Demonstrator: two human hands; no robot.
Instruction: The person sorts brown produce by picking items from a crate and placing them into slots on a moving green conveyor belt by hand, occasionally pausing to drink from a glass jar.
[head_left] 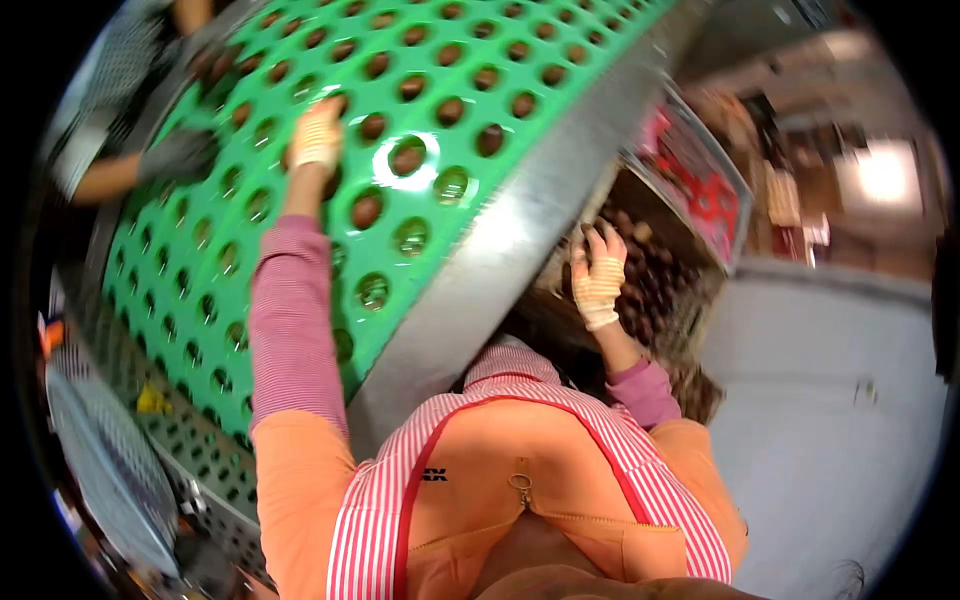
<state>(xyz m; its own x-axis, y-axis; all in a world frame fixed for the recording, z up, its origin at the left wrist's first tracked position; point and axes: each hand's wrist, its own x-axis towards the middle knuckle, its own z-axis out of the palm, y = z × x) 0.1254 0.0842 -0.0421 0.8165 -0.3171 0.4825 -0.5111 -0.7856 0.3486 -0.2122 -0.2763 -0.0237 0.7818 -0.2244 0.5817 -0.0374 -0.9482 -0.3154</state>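
A green sheet (440,165) with rows of round holes slopes across the upper left, and many holes hold brown round nuts (367,209). Over its upper part reaches my left hand (317,135), in a pale glove, its fingertips at a hole beside a nut; whether it holds anything is hidden. On the right, my right hand (599,276), also in a pale glove with dark fingertips, rests with fingers bent over a wooden box (705,315) of brown nuts (655,285). What lies under its fingers cannot be made out. Several lower holes in the sheet hold no nut.
A co-worker's dark-gloved hands (180,155) are over the sheet's left edge. A metal rail (470,280) runs between the sheet and the box. Beyond the box stands a bin with red items (700,190). A perforated metal frame (215,510) lies lower left.
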